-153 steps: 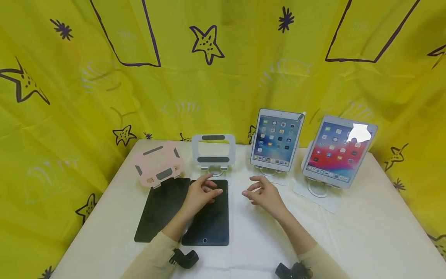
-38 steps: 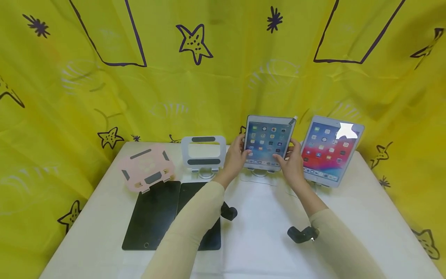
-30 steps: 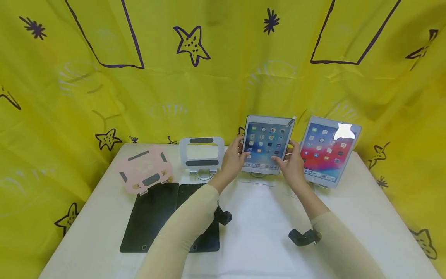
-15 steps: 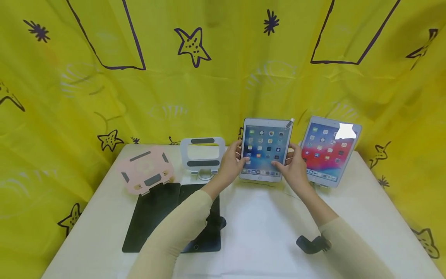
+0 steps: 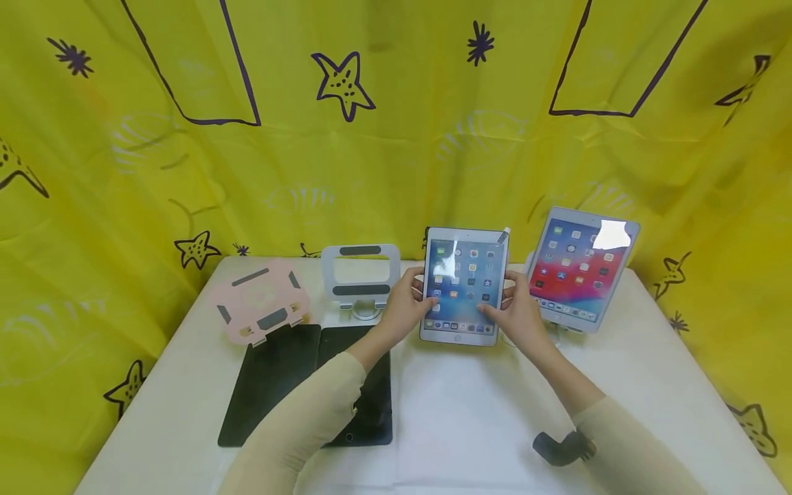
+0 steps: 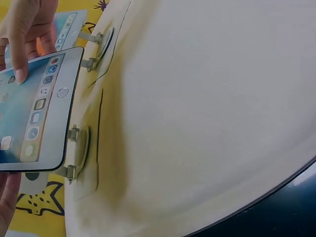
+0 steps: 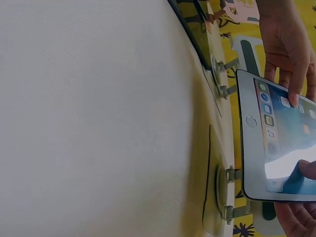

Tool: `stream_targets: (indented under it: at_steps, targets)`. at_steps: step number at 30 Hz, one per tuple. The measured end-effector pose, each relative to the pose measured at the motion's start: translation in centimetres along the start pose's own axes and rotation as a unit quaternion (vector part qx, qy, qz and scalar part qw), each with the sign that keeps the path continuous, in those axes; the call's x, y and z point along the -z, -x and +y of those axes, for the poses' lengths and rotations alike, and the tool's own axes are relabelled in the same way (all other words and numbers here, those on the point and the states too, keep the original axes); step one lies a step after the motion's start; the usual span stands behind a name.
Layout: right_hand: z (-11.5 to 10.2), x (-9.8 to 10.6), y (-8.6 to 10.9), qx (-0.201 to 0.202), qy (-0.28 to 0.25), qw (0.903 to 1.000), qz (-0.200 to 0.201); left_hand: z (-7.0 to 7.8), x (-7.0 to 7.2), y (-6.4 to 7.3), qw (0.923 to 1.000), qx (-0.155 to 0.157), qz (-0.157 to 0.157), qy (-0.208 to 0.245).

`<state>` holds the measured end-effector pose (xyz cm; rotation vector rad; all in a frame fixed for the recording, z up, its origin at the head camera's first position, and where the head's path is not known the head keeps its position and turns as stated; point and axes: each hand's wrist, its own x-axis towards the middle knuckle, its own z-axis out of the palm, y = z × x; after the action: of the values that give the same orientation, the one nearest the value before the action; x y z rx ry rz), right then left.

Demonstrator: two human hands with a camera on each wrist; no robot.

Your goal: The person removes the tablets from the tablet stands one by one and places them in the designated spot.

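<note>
Both hands hold a white tablet (image 5: 465,289) by its sides, its lit screen facing me. My left hand (image 5: 403,308) grips the left edge, thumb on the screen and fingers behind. On the right edge my right hand (image 5: 520,317) grips it the same way. A small tab (image 5: 504,236) sticks out at the tablet's top right corner. The tablet hides most of its stand in the head view; a hinged clip (image 6: 72,171) and a dark pad (image 7: 269,211) of that stand show in the wrist views. Another white tablet (image 5: 584,268) leans on a stand to the right.
A white stand (image 5: 361,275) and a pink stand (image 5: 258,299) stand at the back left. Two dark tablets (image 5: 272,385) lie flat in front of them, partly under the left sleeve. A yellow curtain (image 5: 396,172) hangs behind the white table (image 5: 458,440).
Both hands went from hovering over the table to gripping the middle tablet. It has come off its stand, moving down and toward me. The right tablet stays on its stand.
</note>
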<state>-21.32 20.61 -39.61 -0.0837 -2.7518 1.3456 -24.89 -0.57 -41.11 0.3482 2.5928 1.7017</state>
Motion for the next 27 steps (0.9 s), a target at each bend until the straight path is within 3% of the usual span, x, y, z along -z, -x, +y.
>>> stream_targets:
  at_steps: [19, 27]
  targets:
    - [1.3, -1.6, 2.4, -0.048, -0.007, 0.9964, -0.07, -2.5, 0.5, 3.8, 0.9991, 0.023, -0.031, 0.016]
    - [1.6, -2.6, 3.5, -0.072, -0.015, 0.9917, -0.105, -3.5, 1.1, 5.3, 0.9953, 0.063, -0.061, 0.042]
